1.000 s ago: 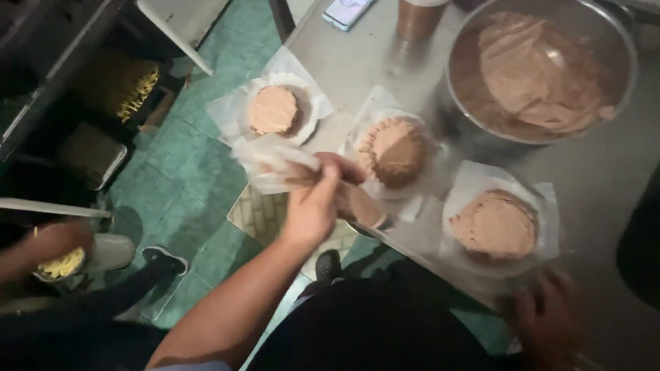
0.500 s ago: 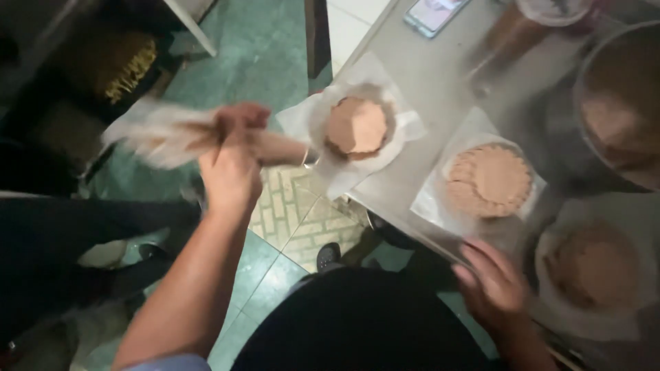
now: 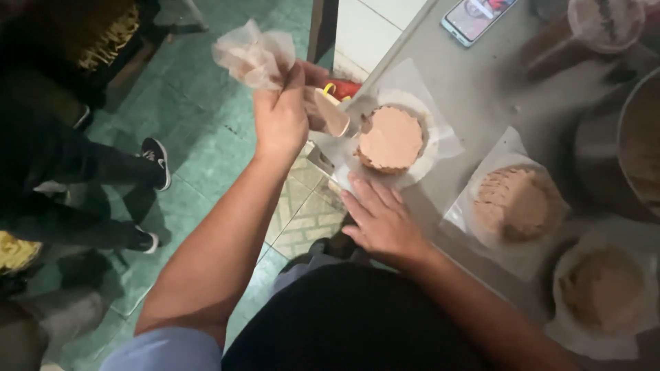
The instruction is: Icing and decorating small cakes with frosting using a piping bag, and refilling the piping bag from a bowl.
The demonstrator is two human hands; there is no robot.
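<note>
Green floor tiles run along the left of a grey metal table (image 3: 467, 75) holding three small brown-frosted cakes on white paper. Above the table's near-left edge, the left hand (image 3: 280, 117) is clenched around a soft piping bag (image 3: 258, 58), its tip aimed at the leftmost cake (image 3: 390, 139). The bag looks light, limp and slick, best gripped at its twisted top. The right hand (image 3: 383, 223) lies open, flat on the table just near of that cake.
</note>
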